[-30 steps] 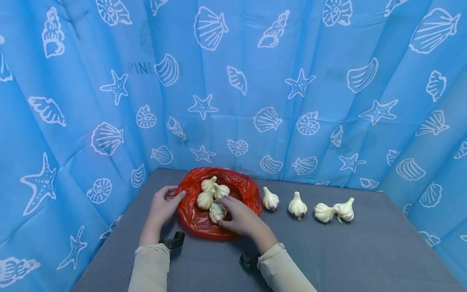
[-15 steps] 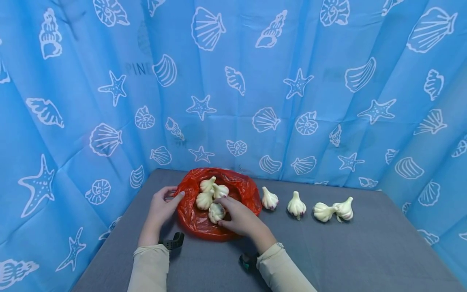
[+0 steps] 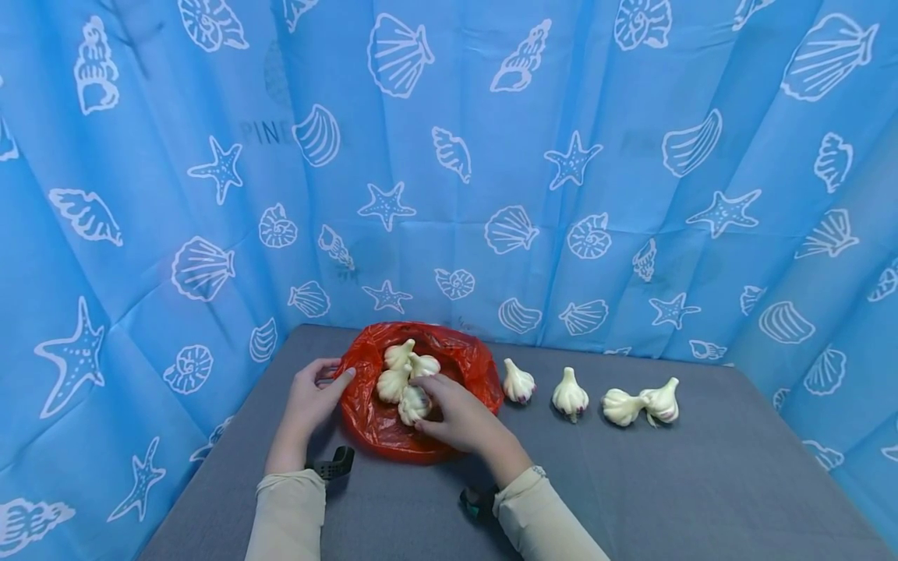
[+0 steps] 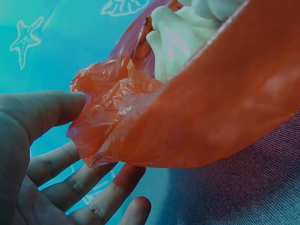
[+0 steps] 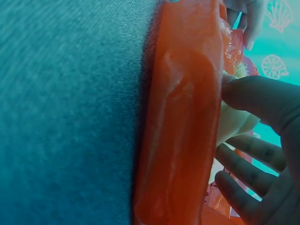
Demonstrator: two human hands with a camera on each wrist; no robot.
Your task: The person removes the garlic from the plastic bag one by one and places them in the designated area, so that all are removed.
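A red plastic bag (image 3: 382, 442) lies with its mouth spread wide on the grey table. My left hand (image 3: 315, 396) holds the bag's left rim; in the left wrist view the thumb (image 4: 65, 107) is on one side of the crumpled plastic and fingers are behind it. Inside the bag, my right hand (image 3: 459, 413) grips a garlic bulb (image 3: 412, 405) between thumb and fingers. That bulb also shows in the right wrist view, partly hidden by the bag wall (image 5: 180, 122). Several more garlic bulbs (image 3: 393, 385) sit beside it in the bag.
Right of the bag, a garlic bulb (image 3: 518, 382) stands near its rim, then another bulb (image 3: 570, 394). Farther right, a lying bulb (image 3: 621, 407) touches a leaning bulb (image 3: 662, 402). A blue shell-print curtain (image 3: 449, 234) hangs behind the grey table (image 3: 666, 491).
The garlic bulb in my right hand has turned and shifted slightly away from me, toward the other bulbs. My left hand keeps its place at the bag's rim.
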